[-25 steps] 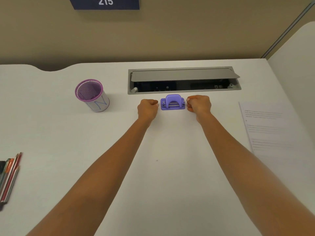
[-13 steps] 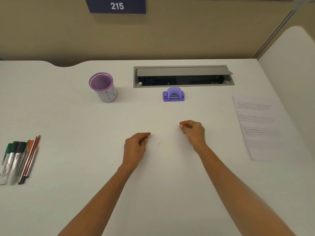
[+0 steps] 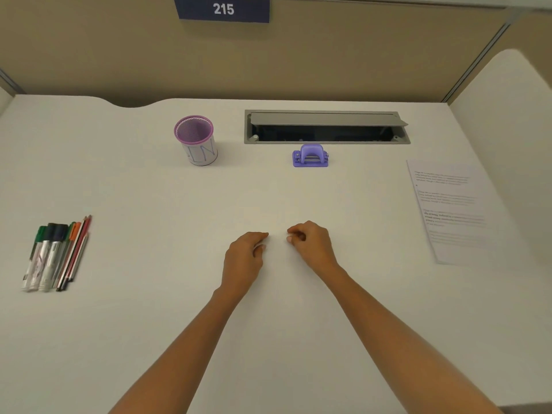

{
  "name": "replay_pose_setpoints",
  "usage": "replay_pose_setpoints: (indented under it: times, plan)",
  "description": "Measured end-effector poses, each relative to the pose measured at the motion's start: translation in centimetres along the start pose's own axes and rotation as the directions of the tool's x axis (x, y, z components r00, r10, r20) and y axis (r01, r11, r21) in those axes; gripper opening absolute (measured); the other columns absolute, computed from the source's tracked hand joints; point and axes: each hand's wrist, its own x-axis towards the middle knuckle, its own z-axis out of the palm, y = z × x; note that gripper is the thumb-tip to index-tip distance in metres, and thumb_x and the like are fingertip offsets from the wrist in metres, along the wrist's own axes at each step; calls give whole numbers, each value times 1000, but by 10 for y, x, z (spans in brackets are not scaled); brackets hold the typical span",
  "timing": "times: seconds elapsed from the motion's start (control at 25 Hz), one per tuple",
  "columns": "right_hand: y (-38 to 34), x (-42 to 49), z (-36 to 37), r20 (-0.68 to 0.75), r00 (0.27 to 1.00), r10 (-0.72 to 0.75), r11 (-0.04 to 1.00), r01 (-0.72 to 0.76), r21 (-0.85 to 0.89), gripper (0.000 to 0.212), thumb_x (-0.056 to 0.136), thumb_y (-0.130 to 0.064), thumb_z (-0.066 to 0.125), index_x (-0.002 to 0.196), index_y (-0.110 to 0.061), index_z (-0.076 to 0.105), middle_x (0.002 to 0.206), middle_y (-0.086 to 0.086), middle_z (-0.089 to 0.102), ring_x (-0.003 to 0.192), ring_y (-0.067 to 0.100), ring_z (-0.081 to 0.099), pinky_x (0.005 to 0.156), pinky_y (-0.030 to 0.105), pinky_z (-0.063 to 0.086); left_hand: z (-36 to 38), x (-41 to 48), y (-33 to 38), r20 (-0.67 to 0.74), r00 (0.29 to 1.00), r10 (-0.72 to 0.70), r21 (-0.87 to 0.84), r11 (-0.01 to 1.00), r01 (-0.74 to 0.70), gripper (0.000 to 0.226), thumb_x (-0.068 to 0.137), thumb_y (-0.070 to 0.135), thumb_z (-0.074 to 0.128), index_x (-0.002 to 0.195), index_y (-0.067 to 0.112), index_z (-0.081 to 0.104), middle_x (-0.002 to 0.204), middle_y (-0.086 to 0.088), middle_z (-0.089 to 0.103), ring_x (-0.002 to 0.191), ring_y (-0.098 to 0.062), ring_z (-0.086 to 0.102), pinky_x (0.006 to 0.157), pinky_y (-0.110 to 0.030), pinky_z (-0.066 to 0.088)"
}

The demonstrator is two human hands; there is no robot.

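A small purple hole punch stands on the white desk just in front of the cable tray. My left hand and my right hand rest side by side on the desk's middle, well nearer to me than the punch. Their fingers are loosely curled and nothing is held in either. A small gap separates the two hands.
A purple mesh pen cup stands at the back left. Several markers and pencils lie at the left edge. A printed sheet lies at the right. The open cable tray is sunk into the desk's back.
Both hands let go of the hole punch's sides and drew back toward me, coming to rest close together mid-desk. The punch stayed where it was.
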Motion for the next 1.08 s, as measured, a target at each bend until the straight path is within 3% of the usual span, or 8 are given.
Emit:
replay_pose_setpoints:
  times: [0.32, 0.48, 0.76, 0.92, 1.08]
  plan:
    - [-13, 0, 13, -38, 992, -121, 928, 100, -359, 22, 95, -11, 51, 107, -5, 68, 107, 9, 65, 104, 26, 58, 82, 37, 49, -6, -5, -2, 22, 1000, -1, 17, 1000, 1, 33, 91, 8, 53, 121, 15, 65, 123, 1, 66, 112, -17, 62, 98, -31, 47]
    - [-20, 3, 14, 13, 987, -158, 851, 143, -505, 18, 92, -2, 47, 97, -3, 65, 102, 10, 63, 97, 27, 56, 69, 34, 45, -6, -5, -3, 31, 1000, 1, 24, 1000, -2, 32, 91, 8, 53, 120, 14, 65, 122, 1, 67, 110, -18, 62, 96, -30, 48]
    - [-26, -1, 20, 83, 973, -216, 727, 217, -651, 25, 80, 10, 46, 96, -4, 57, 104, 11, 58, 100, 26, 52, 63, 27, 37, -6, -2, -1, 25, 1000, 0, 33, 999, -1, 31, 91, 9, 54, 119, 14, 65, 120, 1, 67, 108, -18, 63, 93, -31, 50]
    - [-24, 0, 20, 109, 973, -201, 743, 224, -631, 24, 81, 8, 46, 100, -3, 56, 106, 12, 57, 102, 26, 51, 66, 28, 38, -6, 2, 2, 30, 1000, 1, 27, 1000, -1, 30, 91, 10, 55, 119, 13, 65, 120, -1, 68, 108, -18, 63, 93, -30, 50]
    - [-23, 10, 10, 61, 998, -6, 936, 26, -350, 15, 88, -5, 49, 96, -4, 62, 104, 10, 63, 98, 27, 59, 77, 33, 47, -9, 9, 2, 28, 999, -26, 17, 1000, 26, 30, 92, 17, 56, 121, 15, 64, 123, 0, 66, 110, -17, 62, 94, -32, 50]
